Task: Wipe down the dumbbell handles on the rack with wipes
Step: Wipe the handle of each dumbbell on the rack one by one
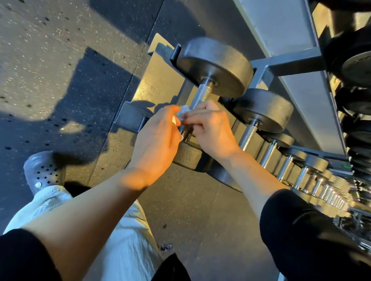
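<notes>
Wipe (182, 114): small wad, pinched by your left hand (157, 143) and right hand (212, 130) against the dumbbell handle (201, 96). Risk: it slips, missing knurling.

- Single head-worn wide-angle view, aimed steeply down and forward, tilted.
- Close over left hand (157, 139) and right hand (212, 128) at the nearest dumbbell handle (202, 94).
- Rack (288, 66) receding to the right edge; floor (46, 51) filling the left.
</notes>
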{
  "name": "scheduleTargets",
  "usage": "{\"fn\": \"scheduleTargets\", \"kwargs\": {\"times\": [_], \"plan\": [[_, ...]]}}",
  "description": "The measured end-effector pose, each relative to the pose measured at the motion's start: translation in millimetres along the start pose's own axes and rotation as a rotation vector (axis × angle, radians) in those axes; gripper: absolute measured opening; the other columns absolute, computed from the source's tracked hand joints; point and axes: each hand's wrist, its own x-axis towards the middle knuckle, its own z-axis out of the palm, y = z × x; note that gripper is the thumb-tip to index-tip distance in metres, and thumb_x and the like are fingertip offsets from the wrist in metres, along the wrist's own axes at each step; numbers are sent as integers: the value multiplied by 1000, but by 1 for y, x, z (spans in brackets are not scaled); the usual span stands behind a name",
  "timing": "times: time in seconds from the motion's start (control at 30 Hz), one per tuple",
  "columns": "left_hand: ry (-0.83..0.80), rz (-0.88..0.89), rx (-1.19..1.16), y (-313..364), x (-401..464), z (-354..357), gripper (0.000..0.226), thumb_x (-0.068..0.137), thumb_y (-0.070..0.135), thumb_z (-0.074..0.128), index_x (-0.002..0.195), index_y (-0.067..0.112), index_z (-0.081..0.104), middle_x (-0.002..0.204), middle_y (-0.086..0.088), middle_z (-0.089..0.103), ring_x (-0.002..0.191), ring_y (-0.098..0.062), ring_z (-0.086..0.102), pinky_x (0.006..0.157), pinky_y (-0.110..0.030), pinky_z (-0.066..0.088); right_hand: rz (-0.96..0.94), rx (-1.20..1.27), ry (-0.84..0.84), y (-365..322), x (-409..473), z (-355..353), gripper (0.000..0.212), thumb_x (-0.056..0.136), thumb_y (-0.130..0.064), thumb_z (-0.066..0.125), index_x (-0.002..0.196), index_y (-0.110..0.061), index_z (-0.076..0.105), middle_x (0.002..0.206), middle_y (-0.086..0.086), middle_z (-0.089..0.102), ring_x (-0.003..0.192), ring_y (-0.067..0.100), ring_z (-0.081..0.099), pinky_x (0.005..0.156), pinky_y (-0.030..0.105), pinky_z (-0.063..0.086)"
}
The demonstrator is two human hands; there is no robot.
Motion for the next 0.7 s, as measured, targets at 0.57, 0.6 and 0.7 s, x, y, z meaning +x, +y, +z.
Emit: {"fn": "scheduleTargets", "kwargs": {"times": [0.57, 0.6, 0.7], "plan": [[-13, -28, -9, -7, -1, 0, 45, 89, 12, 37, 134, 8, 42, 113, -5, 59, 89, -9, 47, 76, -20, 32, -12, -460, 102, 4, 31, 5, 23, 68, 18, 57, 80, 1, 66, 91, 11, 66, 93, 32, 52, 65, 36, 49], [-11, -25, -8, -7, -1, 0, 44, 89, 10, 38, 133, 8, 42, 113, -5, 59, 90, -11, 50, 75, -21, 33, -7, -415, 111, 5, 30, 6, 27, 66, 21, 58, 83, 2, 68, 88, 10, 67, 92, 32, 52, 63, 37, 51], [-8, -26, -7, -6, -1, 1, 44, 89, 4, 41, 133, 7, 43, 113, -5, 59, 95, -19, 55, 76, -21, 33, -13, -278, 159, 6, 25, 7, 39, 61, 27, 60, 90, 2, 71, 87, 10, 71, 85, 31, 55, 65, 27, 48]]}}
